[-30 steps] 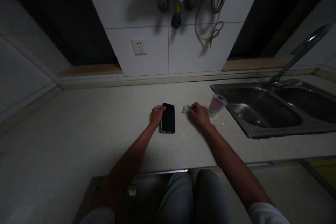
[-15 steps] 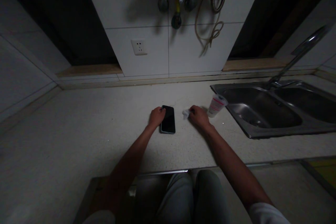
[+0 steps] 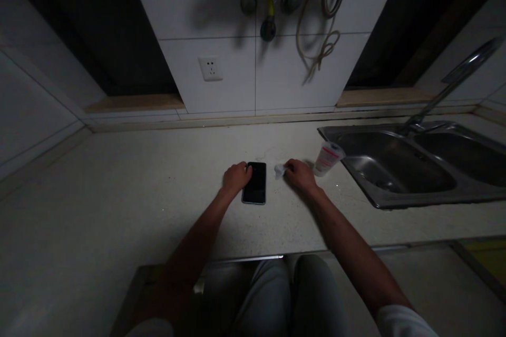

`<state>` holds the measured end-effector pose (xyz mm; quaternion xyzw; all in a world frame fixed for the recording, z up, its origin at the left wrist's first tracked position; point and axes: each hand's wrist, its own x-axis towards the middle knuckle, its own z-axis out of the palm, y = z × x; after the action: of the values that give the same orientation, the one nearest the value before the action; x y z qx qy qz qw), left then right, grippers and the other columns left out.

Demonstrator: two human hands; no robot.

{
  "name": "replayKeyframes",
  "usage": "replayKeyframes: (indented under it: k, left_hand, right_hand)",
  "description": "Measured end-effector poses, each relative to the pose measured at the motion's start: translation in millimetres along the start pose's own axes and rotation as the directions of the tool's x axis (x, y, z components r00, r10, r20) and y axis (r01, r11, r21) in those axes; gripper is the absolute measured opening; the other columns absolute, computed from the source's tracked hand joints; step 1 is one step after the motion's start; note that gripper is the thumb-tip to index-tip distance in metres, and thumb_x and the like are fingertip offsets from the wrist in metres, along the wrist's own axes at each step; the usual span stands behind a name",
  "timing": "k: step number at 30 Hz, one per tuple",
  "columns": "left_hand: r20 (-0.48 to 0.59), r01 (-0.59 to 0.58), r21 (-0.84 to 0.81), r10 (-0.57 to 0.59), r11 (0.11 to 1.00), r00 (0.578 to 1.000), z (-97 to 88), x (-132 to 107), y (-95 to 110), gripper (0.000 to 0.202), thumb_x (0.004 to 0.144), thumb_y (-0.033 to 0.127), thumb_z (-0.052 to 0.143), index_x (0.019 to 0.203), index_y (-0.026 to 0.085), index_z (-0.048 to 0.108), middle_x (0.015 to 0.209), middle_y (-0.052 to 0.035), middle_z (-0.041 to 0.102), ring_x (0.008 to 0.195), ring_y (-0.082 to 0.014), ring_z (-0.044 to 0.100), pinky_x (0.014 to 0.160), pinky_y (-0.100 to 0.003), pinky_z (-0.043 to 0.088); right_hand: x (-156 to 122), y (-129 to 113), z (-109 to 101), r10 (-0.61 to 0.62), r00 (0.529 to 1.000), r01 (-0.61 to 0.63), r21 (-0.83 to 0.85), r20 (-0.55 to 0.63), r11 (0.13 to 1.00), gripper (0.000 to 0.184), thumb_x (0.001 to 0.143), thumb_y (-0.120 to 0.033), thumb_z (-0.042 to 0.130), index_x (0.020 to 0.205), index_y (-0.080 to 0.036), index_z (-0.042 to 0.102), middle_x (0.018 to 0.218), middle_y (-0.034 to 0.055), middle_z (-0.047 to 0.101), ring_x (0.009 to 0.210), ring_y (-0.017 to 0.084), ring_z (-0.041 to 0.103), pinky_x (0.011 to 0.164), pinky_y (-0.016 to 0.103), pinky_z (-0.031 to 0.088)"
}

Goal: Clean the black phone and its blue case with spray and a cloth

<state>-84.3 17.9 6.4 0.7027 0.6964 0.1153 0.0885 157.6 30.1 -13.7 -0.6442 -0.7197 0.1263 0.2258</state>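
Note:
A black-screened smartphone (image 3: 256, 185) lies face up on the pale countertop (image 3: 158, 168). My left hand (image 3: 236, 177) grips its upper left edge, the thumb over the screen's side and the other fingers largely hidden. To the right of the phone, my right hand (image 3: 299, 174) is closed on a small crumpled white tissue (image 3: 279, 170), pinched between thumb and fingers just above or on the counter. Just beyond that hand stands a clear plastic cup (image 3: 328, 158) with pink markings, close to the sink's edge.
A steel double sink (image 3: 395, 168) with a tall curved faucet (image 3: 446, 87) is set into the counter at right. On the tiled wall are a power socket (image 3: 211, 69), pipe valves and a looped cord (image 3: 326, 50). The counter's front edge (image 3: 253, 259) runs before my legs.
The phone has shifted slightly to the right and toward me, with my left hand still at its edge. My right hand and the tissue stay nearly in place.

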Motion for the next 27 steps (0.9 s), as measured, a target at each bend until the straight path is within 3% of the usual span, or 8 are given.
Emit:
replayKeyframes:
  k: [4,8,14,16,18,21,24,27]
  left_hand:
    - [-0.028,0.047,-0.088,-0.050,0.995,0.998,2.0,4,-3,0.046,0.098,0.040,0.045,0.136,0.018,0.058,0.108,-0.0133,0.074,0.105,-0.0268,0.068,0.087,-0.034,0.049]
    - [-0.158,0.125,-0.140,-0.147,0.982,0.976,2.7,10,-14,0.059,0.097,0.036,0.045,0.152,0.016,0.036,0.104,-0.0128,0.075,0.099,-0.0265,0.069,0.083,-0.034,0.047]
    - [-0.165,0.123,-0.141,-0.145,0.982,0.976,4.0,21,-34,0.026,0.094,0.031,0.045,0.101,0.023,0.068,0.095,-0.0066,0.075,0.089,-0.0213,0.068,0.072,-0.029,0.042]
    - [-0.152,0.086,-0.129,-0.105,0.988,0.983,6.3,23,-35,0.024,0.093,0.033,0.046,0.092,0.023,0.068,0.092,-0.0054,0.075,0.086,-0.0205,0.067,0.070,-0.029,0.040]
    - [-0.135,0.050,-0.113,-0.065,0.992,0.989,8.7,24,-34,0.024,0.093,0.034,0.047,0.089,0.023,0.068,0.091,-0.0049,0.075,0.085,-0.0202,0.067,0.069,-0.029,0.039]
    - [-0.114,0.046,-0.092,-0.056,0.995,0.992,10.4,23,-30,0.025,0.092,0.037,0.048,0.090,0.024,0.069,0.093,-0.0047,0.075,0.085,-0.0210,0.067,0.069,-0.029,0.039]
    - [-0.112,0.059,-0.084,-0.068,0.995,0.991,9.1,21,-28,0.026,0.093,0.038,0.048,0.095,0.026,0.070,0.095,-0.0043,0.076,0.087,-0.0216,0.068,0.070,-0.029,0.040]
    - [-0.101,0.063,-0.090,-0.072,0.994,0.992,5.8,18,-26,0.025,0.093,0.037,0.048,0.099,0.027,0.071,0.098,-0.0037,0.076,0.090,-0.0215,0.069,0.073,-0.029,0.042]
  right_hand:
    - [1,3,4,0.006,0.999,-0.004,0.045,-0.035,0.999,0.028,0.082,-0.019,0.056,0.107,-0.016,0.069,0.104,0.0139,0.073,0.093,0.025,0.066,0.080,0.033,0.048]
    - [5,10,5,0.045,0.985,-0.005,0.234,-0.167,0.972,0.052,0.077,-0.022,0.055,0.128,-0.014,0.056,0.108,0.0152,0.071,0.094,0.027,0.065,0.084,0.038,0.050]
    - [6,9,-3,-0.066,0.921,0.222,0.380,-0.383,0.898,0.044,0.071,-0.025,0.051,0.112,-0.017,0.065,0.109,0.0127,0.069,0.103,0.027,0.061,0.096,0.042,0.046]
    - [4,5,-4,-0.091,0.962,0.209,0.479,-0.257,0.852,0.031,0.071,-0.026,0.049,0.095,-0.018,0.069,0.092,0.0080,0.069,0.092,0.024,0.061,0.087,0.037,0.047]
    - [1,0,-2,-0.147,0.989,0.118,0.584,0.003,0.803,0.021,0.069,-0.026,0.047,0.073,-0.018,0.067,0.071,0.0037,0.063,0.074,0.020,0.058,0.071,0.031,0.046]
    - [-2,-6,4,-0.252,0.917,-0.004,0.640,0.309,0.768,0.015,0.062,-0.024,0.048,0.055,-0.018,0.060,0.049,-0.0014,0.050,0.050,0.013,0.046,0.052,0.025,0.036]
    - [-3,-9,9,-0.274,0.871,-0.072,0.657,0.408,0.750,0.015,0.062,-0.025,0.049,0.056,-0.018,0.060,0.042,-0.0050,0.042,0.040,0.009,0.036,0.044,0.023,0.028]
    - [-3,-10,10,-0.245,0.873,-0.124,0.676,0.423,0.726,0.017,0.067,-0.027,0.048,0.067,-0.018,0.063,0.042,-0.0068,0.040,0.038,0.008,0.033,0.041,0.021,0.024]
